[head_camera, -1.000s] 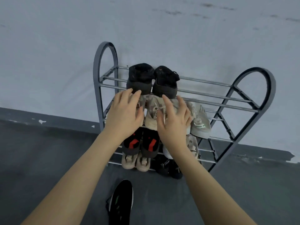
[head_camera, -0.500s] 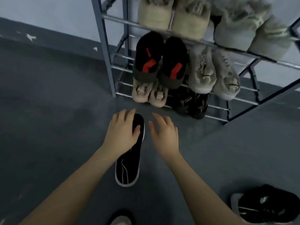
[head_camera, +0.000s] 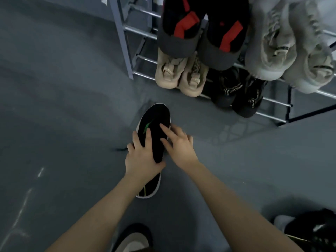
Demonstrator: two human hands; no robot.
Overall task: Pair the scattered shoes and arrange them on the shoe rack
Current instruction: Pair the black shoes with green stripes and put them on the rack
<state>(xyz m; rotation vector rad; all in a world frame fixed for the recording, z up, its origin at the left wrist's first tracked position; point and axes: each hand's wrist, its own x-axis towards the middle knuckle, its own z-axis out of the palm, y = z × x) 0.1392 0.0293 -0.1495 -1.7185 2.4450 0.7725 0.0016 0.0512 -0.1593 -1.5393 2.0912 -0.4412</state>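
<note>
Black slip-on shoe (head_camera: 156, 128) with white sole edge and green stripe lies on grey floor (head_camera: 63, 115), toe toward 12 o'clock, at 6 o'clock of shoe rack (head_camera: 125, 42). Left hand (head_camera: 142, 157) wraps around its left side, fingers curled, thumb under heel end. Right hand (head_camera: 179, 142) half spread, fingertips touching upper.

A lone shoe (head_camera: 154, 135) lies on the floor (head_camera: 63, 115) just in front of the shoe rack (head_camera: 121, 35), toe toward it. The left hand (head_camera: 141, 160) rests on the shoe's left side, the right hand (head_camera: 179, 144) on its right. Four pairs sit on the rack. Another shoe (head_camera: 309, 228) lies on the floor well to the lone shoe's right, farther from the rack.
</note>
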